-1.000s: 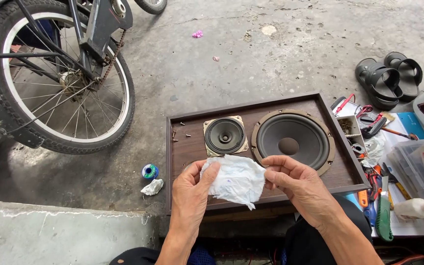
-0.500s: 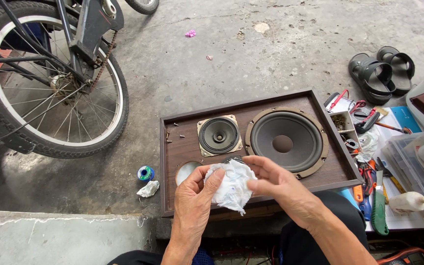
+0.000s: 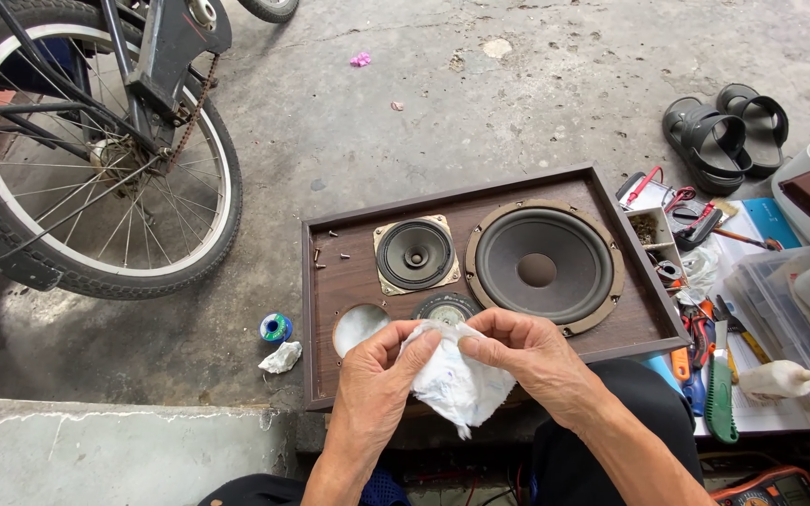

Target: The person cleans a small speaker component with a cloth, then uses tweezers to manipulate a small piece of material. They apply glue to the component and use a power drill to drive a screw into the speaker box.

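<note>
- Both hands are up over the near edge of the brown wooden speaker cabinet [image 3: 353, 281], which lies flat on the concrete floor [image 3: 405, 122].
- The left hand [image 3: 374, 379] has its thumb and fingers pinched onto the left side of a crumpled white cloth rag [image 3: 457, 379].
- The right hand [image 3: 527, 354] grips the rag's upper right edge, thumb pressed against curled fingers.
- The rag hangs between the two hands, bunched, its tail drooping toward the person's lap.
- Just beyond the rag sits a small round tweeter [image 3: 446, 307], partly hidden by it.
- Further back: a mid-size black speaker cone on a square plate [image 3: 414, 255], and a large black woofer [image 3: 543, 265] to its right.
- A round empty cut-out [image 3: 360, 328] shows by the left hand.
- Left of the cabinet, a small blue-green spool [image 3: 276, 328] and a wad of white paper [image 3: 281, 357].
- A bicycle wheel [image 3: 96, 159] stands far left; black sandals [image 3: 724, 136] far right.
</note>
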